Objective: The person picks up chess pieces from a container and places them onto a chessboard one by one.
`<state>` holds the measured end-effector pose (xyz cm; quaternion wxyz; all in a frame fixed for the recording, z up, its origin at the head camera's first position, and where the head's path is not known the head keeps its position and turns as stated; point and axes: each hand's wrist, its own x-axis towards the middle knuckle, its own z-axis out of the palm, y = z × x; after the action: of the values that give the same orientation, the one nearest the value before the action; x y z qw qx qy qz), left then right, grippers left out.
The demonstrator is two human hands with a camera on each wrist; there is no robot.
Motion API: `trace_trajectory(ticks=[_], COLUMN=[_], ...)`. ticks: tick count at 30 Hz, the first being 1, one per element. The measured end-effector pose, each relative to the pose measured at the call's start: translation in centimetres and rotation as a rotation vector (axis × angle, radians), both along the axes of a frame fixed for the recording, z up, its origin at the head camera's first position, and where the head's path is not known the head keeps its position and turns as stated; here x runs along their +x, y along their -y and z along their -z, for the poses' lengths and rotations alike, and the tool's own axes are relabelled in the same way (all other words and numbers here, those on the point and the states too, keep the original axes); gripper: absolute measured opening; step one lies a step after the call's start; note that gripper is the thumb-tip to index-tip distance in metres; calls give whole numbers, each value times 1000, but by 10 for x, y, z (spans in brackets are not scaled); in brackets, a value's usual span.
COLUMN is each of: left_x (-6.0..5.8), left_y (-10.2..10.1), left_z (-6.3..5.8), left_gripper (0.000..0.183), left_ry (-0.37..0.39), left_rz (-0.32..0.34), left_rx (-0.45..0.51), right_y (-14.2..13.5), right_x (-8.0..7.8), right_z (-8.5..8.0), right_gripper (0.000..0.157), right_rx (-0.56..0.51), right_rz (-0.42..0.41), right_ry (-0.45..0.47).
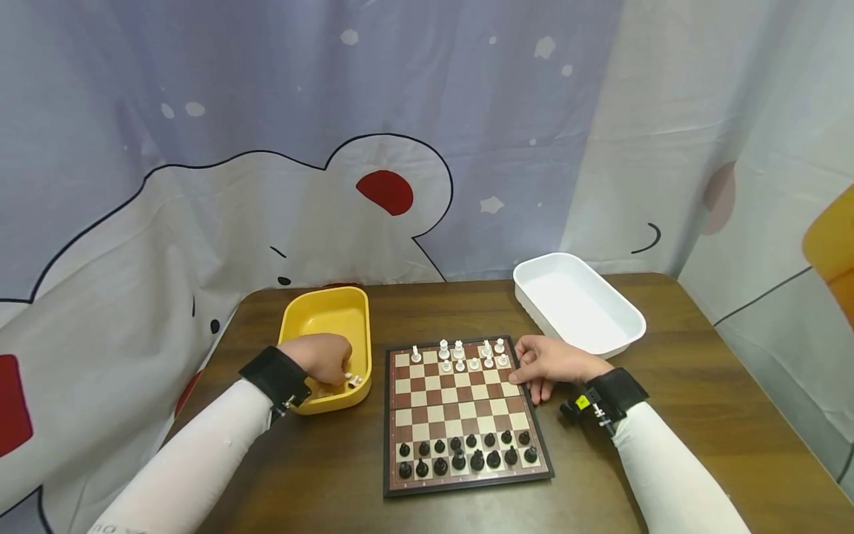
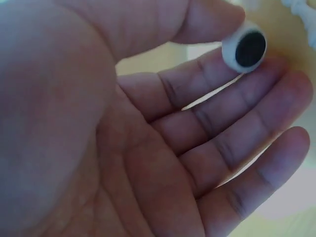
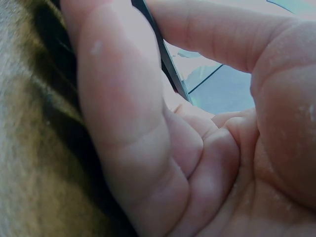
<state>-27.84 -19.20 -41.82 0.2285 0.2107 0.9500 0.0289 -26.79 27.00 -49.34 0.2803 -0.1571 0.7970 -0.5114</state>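
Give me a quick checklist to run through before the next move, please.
1. Left hand pinches a white-sided piece: ok.
2. Which kind of piece that is: cannot tell, mainly its black base shows.
3. Right hand at the right edge of the chessboard: ok.
4. Black pieces fill both near rows: ok.
5. White pieces fill both far rows: not ok, gaps toward the left.
6. Yellow tray emptied: not ok, loose pieces inside.
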Motion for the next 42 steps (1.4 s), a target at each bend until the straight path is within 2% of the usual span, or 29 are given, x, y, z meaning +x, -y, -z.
trace_trajectory(ticks=[17,26,32,36,42], left_x=[-1,-4,-10,-11,-11], left_y=[8,13,15,16,13], left_z=[-5,-15,-19,-19,-23], left_gripper=[17,7,11,13,12], left_ry=[-10,-101,-151,-186,-276], left_rz=[20,49,79,70,85], left_rx=[61,115,166,200,252], right_y=[1,1,1,1,0], right_x=[1,2,3,2,1], right_z=[-4,-5,-5,-6,-4], right_gripper=[48,49,49,49,50], right_rx=[-22,-20,-14,-10,-3], right_rz=[-10,-11,-10,-9,-10], right_ry=[11,-1,-2,-2,8])
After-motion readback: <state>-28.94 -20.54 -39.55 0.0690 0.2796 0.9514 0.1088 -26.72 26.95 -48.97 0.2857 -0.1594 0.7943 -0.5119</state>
